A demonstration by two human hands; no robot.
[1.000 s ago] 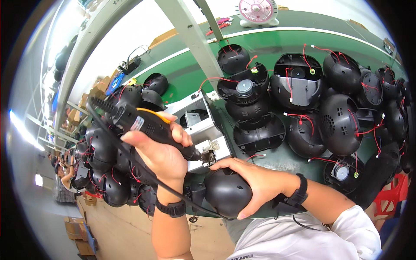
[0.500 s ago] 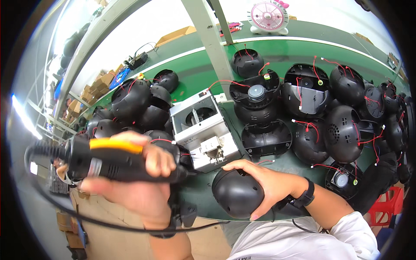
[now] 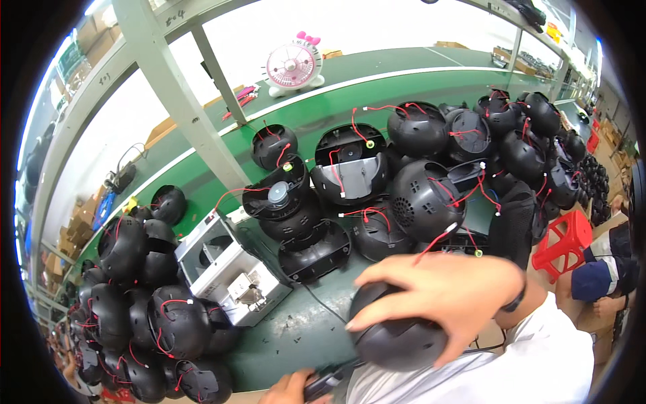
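Observation:
My right hand (image 3: pixel 447 293) is spread over a rounded black plastic shell (image 3: pixel 398 345) and grips it near the front of the green bench. Its fingers reach across the top, with the thumb side hidden beneath. At the lower edge, my left hand (image 3: pixel 291 389) is closed round a black electric screwdriver (image 3: pixel 326 384), which is partly cut off by the picture. The tool's tip end lies close to the shell's lower left. A grey-white screw feeder (image 3: pixel 225 273) stands on the bench beyond my left hand.
Several black shells with red wires (image 3: pixel 182 322) are heaped left of the feeder; more (image 3: pixel 425 198) fill the right. One holds a round speaker (image 3: pixel 278 194). Tiny dark screws lie on the bench (image 3: pixel 316 322). A metal post (image 3: pixel 182 101) rises behind; a red stool (image 3: pixel 564 244) and another person's arm (image 3: pixel 609 306) are at right.
The view has swung to the right. My left hand has lowered the electric screwdriver from beside the feeder to the lower edge. My right hand still holds the shell, now more from above.

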